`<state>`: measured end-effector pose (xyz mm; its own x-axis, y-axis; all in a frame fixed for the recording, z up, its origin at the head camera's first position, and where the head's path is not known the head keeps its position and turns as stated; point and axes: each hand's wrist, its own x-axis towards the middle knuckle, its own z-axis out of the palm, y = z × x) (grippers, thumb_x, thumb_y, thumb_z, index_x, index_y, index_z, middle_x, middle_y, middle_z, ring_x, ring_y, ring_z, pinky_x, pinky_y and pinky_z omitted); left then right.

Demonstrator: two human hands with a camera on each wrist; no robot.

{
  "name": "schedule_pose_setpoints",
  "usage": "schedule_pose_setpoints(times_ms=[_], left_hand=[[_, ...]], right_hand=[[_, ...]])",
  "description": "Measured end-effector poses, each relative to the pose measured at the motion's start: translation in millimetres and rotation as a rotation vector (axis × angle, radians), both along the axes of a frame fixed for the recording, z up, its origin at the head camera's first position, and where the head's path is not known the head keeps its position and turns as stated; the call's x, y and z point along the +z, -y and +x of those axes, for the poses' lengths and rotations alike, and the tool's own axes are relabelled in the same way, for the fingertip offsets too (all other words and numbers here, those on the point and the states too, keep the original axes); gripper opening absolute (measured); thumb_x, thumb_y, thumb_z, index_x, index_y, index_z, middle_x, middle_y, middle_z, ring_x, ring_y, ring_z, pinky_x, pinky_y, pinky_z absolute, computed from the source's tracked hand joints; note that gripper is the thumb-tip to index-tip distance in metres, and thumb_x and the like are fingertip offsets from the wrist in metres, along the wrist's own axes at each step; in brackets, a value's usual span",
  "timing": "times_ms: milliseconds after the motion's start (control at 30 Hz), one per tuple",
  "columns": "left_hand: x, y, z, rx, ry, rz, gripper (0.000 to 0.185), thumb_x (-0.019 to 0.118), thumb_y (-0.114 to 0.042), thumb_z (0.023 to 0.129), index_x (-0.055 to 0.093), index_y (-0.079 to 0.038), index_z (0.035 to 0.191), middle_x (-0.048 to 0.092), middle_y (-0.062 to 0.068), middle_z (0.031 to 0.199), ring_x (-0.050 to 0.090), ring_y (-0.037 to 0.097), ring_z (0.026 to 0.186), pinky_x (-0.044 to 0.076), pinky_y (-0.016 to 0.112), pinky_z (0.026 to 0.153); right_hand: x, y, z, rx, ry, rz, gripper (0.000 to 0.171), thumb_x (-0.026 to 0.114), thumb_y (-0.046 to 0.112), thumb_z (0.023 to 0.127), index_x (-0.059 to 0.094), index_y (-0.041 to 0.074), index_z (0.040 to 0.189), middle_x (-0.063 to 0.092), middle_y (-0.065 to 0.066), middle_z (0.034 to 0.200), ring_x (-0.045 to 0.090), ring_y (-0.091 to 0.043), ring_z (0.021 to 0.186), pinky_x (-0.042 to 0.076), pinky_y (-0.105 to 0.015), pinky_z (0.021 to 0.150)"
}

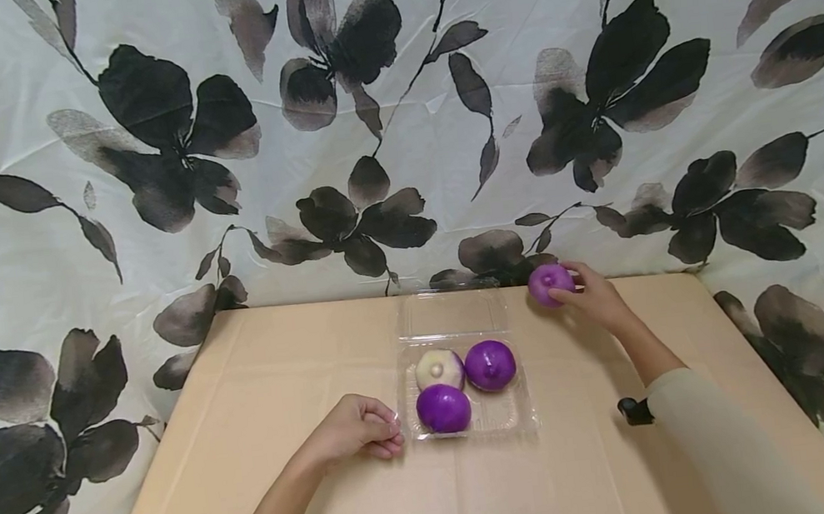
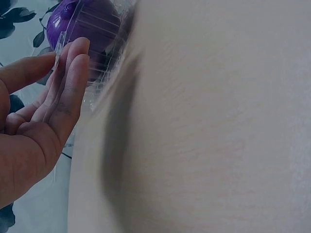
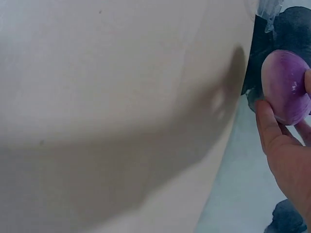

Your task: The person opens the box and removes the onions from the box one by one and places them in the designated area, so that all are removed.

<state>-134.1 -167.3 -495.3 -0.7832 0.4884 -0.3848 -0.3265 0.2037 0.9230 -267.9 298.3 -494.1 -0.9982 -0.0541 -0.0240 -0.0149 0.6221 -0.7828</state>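
The fingers (image 1: 565, 294) of the right hand (image 1: 593, 298) curl around a purple ball (image 1: 549, 282) and hold it at the far edge of the worktop (image 1: 247, 408), to the right of the open lid of a clear plastic tray (image 1: 508, 421) and close to the flowered cloth (image 1: 144, 151) that hangs behind. In the right wrist view the same purple ball (image 3: 286, 87) sits against the thumb and fingertips, its glossy skin catching light, with the pale worktop (image 3: 107, 97) filling most of the picture and the cloth beyond its edge. The left hand (image 1: 354, 427) lies on the worktop just beside the tray's left wall, its fingers (image 1: 384, 436) loosely bent with the tips touching the plastic rim; it grasps nothing. The left wrist view shows those fingers (image 2: 73, 77) nearly straight and laid against the ribbed clear wall of the tray (image 2: 97, 29), with a purple shape behind the plastic. The tray stands near the middle of the worktop with its lid (image 1: 451, 313) folded back flat toward the cloth. Inside it lie three round pieces: a white ball (image 1: 439, 368) at the back left, a purple ball with a small dimple (image 1: 490, 364) at the back right, just beside the white one, and a brighter purple ball (image 1: 443, 409) at the front left. The front right corner of the tray holds none. Pale sleeves (image 1: 718, 442) cover both forearms, and a small black strap piece (image 1: 635, 410) shows at the right wrist.
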Motion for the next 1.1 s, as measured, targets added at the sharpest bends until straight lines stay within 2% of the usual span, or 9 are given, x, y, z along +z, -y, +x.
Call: schedule_pose_setpoints(times_ms=[233,467,867,1000,1100], left_hand=[[-1.1,0.7,-0.1,-0.002,-0.002,0.0,0.015,0.067,0.001,0.095,0.064,0.013,0.103,0.076,0.022,0.09,0.078,0.03,0.082,0.069,0.042,0.075],[-1.7,0.1,0.0,-0.007,-0.002,-0.004,0.014,0.066,0.001,0.094,0.065,0.013,0.102,0.076,0.02,0.089,0.077,0.027,0.08,0.069,0.04,0.075],[-1.8,-0.2,-0.7,-0.012,-0.011,-0.006,0.013,0.065,0.002,0.094,0.065,0.012,0.101,0.076,0.02,0.088,0.077,0.026,0.079,0.069,0.038,0.073],[-1.6,-0.1,-0.8,-0.015,-0.011,-0.005,0.013,0.065,0.002,0.094,0.065,0.013,0.101,0.077,0.02,0.089,0.077,0.026,0.079,0.069,0.038,0.073],[-1.9,0.0,-1.1,-0.017,-0.013,-0.005,0.013,0.065,0.002,0.094,0.065,0.013,0.101,0.077,0.021,0.089,0.077,0.026,0.08,0.069,0.038,0.073]], right_hand=[[-11.4,0.8,-8.4,-0.031,0.072,-0.001,0.072,0.066,0.031,0.102,0.034,-0.006,0.155,0.05,-0.041,0.143,0.049,-0.052,0.134,0.041,-0.063,0.117],[-25.3,3.1,-12.1,-0.079,0.134,0.017,0.077,0.063,0.043,0.102,0.034,-0.005,0.155,0.047,-0.036,0.148,0.044,-0.05,0.139,0.039,-0.061,0.12],[-24.6,13.6,-7.9,-0.112,0.119,0.071,0.074,0.058,0.045,0.104,0.037,-0.006,0.153,0.055,-0.037,0.14,0.054,-0.047,0.131,0.052,-0.052,0.108],[-24.1,14.9,-7.8,-0.112,0.12,0.076,0.072,0.058,0.043,0.104,0.039,-0.007,0.152,0.053,-0.038,0.142,0.053,-0.048,0.132,0.05,-0.054,0.111],[-23.9,15.2,-8.2,-0.107,0.11,0.087,0.071,0.059,0.042,0.104,0.041,-0.008,0.15,0.052,-0.037,0.144,0.049,-0.05,0.136,0.043,-0.058,0.118]])
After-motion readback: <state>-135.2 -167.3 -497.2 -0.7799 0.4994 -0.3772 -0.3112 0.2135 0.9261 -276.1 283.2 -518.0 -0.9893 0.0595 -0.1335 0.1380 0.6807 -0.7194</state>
